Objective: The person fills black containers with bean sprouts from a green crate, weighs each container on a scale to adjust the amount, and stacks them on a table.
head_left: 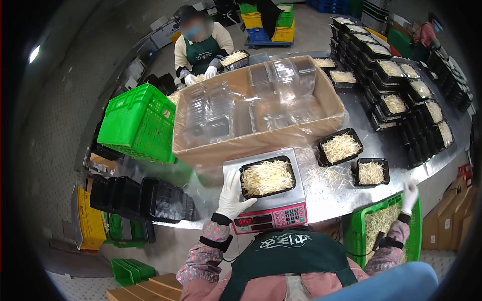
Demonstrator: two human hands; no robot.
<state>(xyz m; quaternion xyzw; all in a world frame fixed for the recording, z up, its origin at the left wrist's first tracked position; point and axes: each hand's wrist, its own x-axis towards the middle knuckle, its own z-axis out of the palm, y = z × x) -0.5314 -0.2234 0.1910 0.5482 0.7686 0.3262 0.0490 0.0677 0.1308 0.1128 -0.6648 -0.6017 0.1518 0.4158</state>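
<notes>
A black tray of bean sprouts point(267, 177) sits on a digital scale point(273, 215) at the table's near edge. My left hand point(232, 196), in a white glove, rests against the tray's left side with fingers spread. My right hand point(409, 196), also gloved, hovers over the rim of a green crate point(359, 231) full of sprouts at the lower right; whether it holds sprouts cannot be told. Two more filled black trays point(341, 147) point(372, 172) lie on the metal table point(361, 120) to the right of the scale, with loose sprouts point(326, 175) scattered between.
A large cardboard box point(261, 143) of clear plastic lids stands behind the scale. Stacks of filled black trays point(401, 95) line the right side. A tilted green crate point(138, 123) and empty black trays point(145, 200) sit left. Another worker point(202, 47) fills a tray opposite.
</notes>
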